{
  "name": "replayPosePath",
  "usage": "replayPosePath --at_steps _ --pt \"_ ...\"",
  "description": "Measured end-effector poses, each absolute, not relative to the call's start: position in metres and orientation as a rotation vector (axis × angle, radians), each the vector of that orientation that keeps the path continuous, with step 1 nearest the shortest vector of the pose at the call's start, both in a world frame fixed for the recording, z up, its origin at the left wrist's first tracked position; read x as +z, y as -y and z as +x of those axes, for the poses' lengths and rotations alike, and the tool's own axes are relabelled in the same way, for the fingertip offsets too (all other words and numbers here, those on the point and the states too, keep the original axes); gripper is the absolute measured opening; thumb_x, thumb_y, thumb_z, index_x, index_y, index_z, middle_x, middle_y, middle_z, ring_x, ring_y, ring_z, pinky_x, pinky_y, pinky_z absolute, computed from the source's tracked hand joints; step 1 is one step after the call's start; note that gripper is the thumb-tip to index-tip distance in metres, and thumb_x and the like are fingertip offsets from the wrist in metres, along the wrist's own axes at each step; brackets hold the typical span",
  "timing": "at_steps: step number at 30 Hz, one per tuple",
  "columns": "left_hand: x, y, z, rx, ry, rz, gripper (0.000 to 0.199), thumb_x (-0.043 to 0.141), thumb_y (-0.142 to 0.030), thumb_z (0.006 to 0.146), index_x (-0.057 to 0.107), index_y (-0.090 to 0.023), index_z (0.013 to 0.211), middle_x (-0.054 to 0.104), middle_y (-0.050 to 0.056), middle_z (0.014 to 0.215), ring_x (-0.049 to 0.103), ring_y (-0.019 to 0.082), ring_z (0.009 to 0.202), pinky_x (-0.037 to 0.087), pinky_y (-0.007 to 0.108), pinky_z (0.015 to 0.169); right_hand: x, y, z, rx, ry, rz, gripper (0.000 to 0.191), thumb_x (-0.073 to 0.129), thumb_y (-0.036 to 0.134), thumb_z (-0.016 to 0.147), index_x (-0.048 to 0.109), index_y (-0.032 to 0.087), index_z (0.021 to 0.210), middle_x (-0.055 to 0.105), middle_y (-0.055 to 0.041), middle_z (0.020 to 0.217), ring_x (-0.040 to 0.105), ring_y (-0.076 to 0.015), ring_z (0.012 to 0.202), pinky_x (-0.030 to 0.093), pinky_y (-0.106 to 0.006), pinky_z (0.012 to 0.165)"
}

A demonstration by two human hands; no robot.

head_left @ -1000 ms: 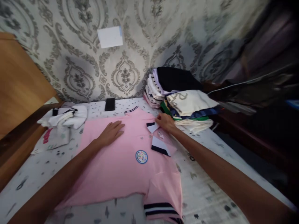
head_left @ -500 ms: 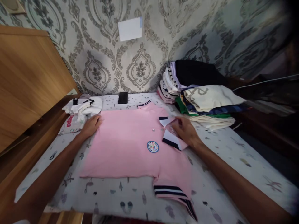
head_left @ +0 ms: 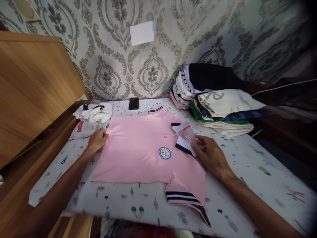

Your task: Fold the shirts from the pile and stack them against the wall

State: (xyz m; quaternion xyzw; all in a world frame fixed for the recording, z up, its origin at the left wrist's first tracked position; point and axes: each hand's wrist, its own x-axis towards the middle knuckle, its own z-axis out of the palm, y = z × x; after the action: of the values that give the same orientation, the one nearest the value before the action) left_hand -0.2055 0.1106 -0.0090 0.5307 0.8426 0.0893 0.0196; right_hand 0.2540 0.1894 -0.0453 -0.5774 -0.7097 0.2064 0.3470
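A pink polo shirt (head_left: 138, 145) lies spread face up, its hem to the left and its collar to the right. It has a round blue-edged badge, a white collar with dark trim and striped sleeve cuffs. At the hem's far corner, my left hand (head_left: 97, 140) is closed with the fabric edge between thumb and fingers. My right hand (head_left: 213, 157) holds the collar's right edge, thumb on the near side and fingers on the far side; its exact grip is partly hidden.
Beneath the shirt is a white patterned sheet (head_left: 123, 201). Folded clothes (head_left: 228, 102) are stacked at the back right. Crumpled white clothes (head_left: 95, 114) lie at the left, near a wooden cabinet (head_left: 37, 96). A black phone-like object (head_left: 133, 103) rests by the patterned wall (head_left: 153, 72).
My right hand has moved from inside the neck opening to the collar's outer right edge, and the collar is standing more open. The left hand has slid slightly nearer along the hem.
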Motion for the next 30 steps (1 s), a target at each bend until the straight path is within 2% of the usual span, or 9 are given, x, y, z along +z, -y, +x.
replayPosePath --at_steps 4,9,12,15,17,20,23,27,30 --pt "-0.003 -0.108 -0.213 0.382 -2.541 1.577 0.010 0.051 -0.031 0.085 0.054 -0.023 0.089 0.066 0.001 0.086 0.063 0.020 0.082 0.041 0.027 0.068 -0.049 -0.193 0.255 0.488 1.854 -1.483 0.047 0.056 0.053 0.087 0.063 0.019 0.119 0.064 -0.0183 0.115 0.068 -0.0316 0.095 0.059 -0.048 0.083" --pt "0.001 -0.109 -0.211 0.315 -2.570 1.582 0.035 0.045 -0.043 0.090 0.055 -0.020 0.114 0.066 0.002 0.084 0.065 0.024 0.081 0.044 0.031 0.067 -0.050 -0.188 0.258 0.540 1.811 -1.438 0.050 0.056 0.051 0.088 0.059 0.019 0.126 0.062 -0.0166 0.115 0.067 -0.0283 0.095 0.060 -0.043 0.077" --pt "-0.001 -0.104 -0.199 0.335 -2.575 1.783 0.044 0.041 -0.048 0.092 0.053 -0.018 0.122 0.067 0.008 0.097 0.065 0.028 0.091 0.048 0.036 0.073 -0.045 -0.166 0.260 0.402 1.862 -1.422 0.048 0.054 0.049 0.091 0.058 0.019 0.128 0.057 -0.0184 0.126 0.065 -0.0303 0.106 0.059 -0.046 0.085" --pt "-0.003 -0.090 -0.178 0.387 -2.340 2.215 0.042 0.039 -0.045 0.092 0.057 -0.017 0.119 0.064 0.013 0.111 0.061 0.031 0.107 0.050 0.043 0.089 -0.042 -0.129 0.261 0.250 2.018 -1.251 0.037 0.051 0.044 0.097 0.060 0.021 0.124 0.056 -0.0162 0.129 0.061 -0.0300 0.117 0.054 -0.047 0.097" --pt "-0.003 -0.078 -0.163 0.370 -2.034 2.432 0.038 0.038 -0.042 0.094 0.060 -0.020 0.116 0.063 0.012 0.117 0.059 0.030 0.112 0.048 0.043 0.096 -0.040 -0.104 0.260 0.281 2.202 -1.058 0.035 0.051 0.044 0.098 0.060 0.022 0.124 0.058 -0.0144 0.128 0.059 -0.0283 0.119 0.053 -0.046 0.100" --pt "-0.001 -0.062 -0.157 0.289 -1.742 2.504 0.032 0.038 -0.040 0.096 0.064 -0.024 0.107 0.065 0.008 0.116 0.061 0.026 0.109 0.049 0.039 0.096 -0.034 -0.078 0.258 0.367 2.433 -0.875 0.034 0.057 0.043 0.097 0.063 0.022 0.122 0.064 -0.0134 0.123 0.060 -0.0283 0.115 0.052 -0.049 0.099" --pt "0.005 -0.053 -0.177 0.150 -1.768 2.426 0.024 0.043 -0.040 0.094 0.064 -0.028 0.096 0.066 0.004 0.112 0.063 0.025 0.105 0.052 0.038 0.089 -0.025 -0.070 0.259 0.467 2.453 -0.856 0.023 0.057 0.040 0.097 0.068 0.023 0.108 0.069 -0.0110 0.109 0.064 -0.0261 0.104 0.054 -0.047 0.093" --pt "0.011 -0.051 -0.212 0.014 -1.846 2.317 0.020 0.047 -0.042 0.085 0.065 -0.033 0.087 0.069 -0.001 0.107 0.065 0.027 0.102 0.054 0.037 0.075 -0.020 -0.091 0.267 0.599 2.193 -1.075 0.023 0.049 0.037 0.099 0.068 0.024 0.101 0.071 -0.0089 0.102 0.067 -0.0235 0.095 0.055 -0.040 0.085" --pt "0.016 -0.059 -0.198 0.004 -1.908 2.338 0.025 0.044 -0.044 0.084 0.065 -0.031 0.084 0.071 0.001 0.099 0.065 0.029 0.098 0.053 0.044 0.082 -0.021 -0.130 0.271 0.620 1.910 -1.477 0.025 0.050 0.038 0.096 0.066 0.021 0.105 0.072 -0.0086 0.098 0.068 -0.0232 0.085 0.054 -0.038 0.078"
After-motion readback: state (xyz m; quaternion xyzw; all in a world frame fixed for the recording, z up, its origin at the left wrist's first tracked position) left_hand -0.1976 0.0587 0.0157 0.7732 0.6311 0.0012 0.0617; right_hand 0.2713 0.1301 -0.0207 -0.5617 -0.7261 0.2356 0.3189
